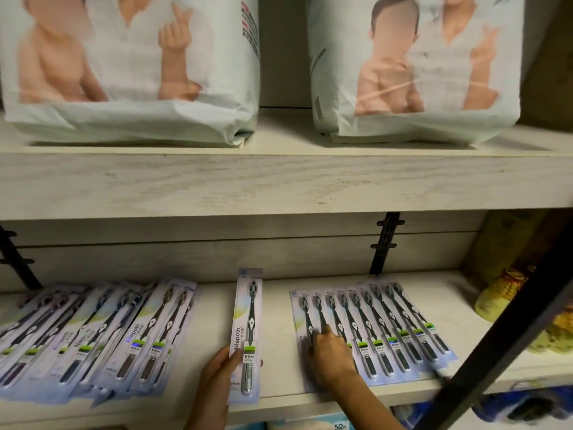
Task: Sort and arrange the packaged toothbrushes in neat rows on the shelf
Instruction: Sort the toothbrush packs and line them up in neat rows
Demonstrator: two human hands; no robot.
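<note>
While the left hand [217,380] is gripping the lower end of a single packaged toothbrush [246,324], thumb curled over the card's front and fingers hidden behind it, the pack is standing lengthwise over the front half of the lower shelf [276,318], in the bare gap between two groups. The right hand [330,356] is lying palm-down on the left end of the right-hand row of toothbrush packs [403,330]; its fingers [325,332] are lying fairly straight against the cards, pressing rather than closing round anything. That row is overlapping pack on pack, heads pointing to the back, slanting a little to the right. To the left, a looser heap of toothbrush packs [93,333] is fanning out at an angle. A dark diagonal bar [502,346] is crossing the right corner in front of some yellow goods [499,299]. Farther back, a black bracket [384,243] is running down the pale back panel. Above, the upper shelf [279,181] is carrying two large printed bags [130,119] standing well apart.
</note>
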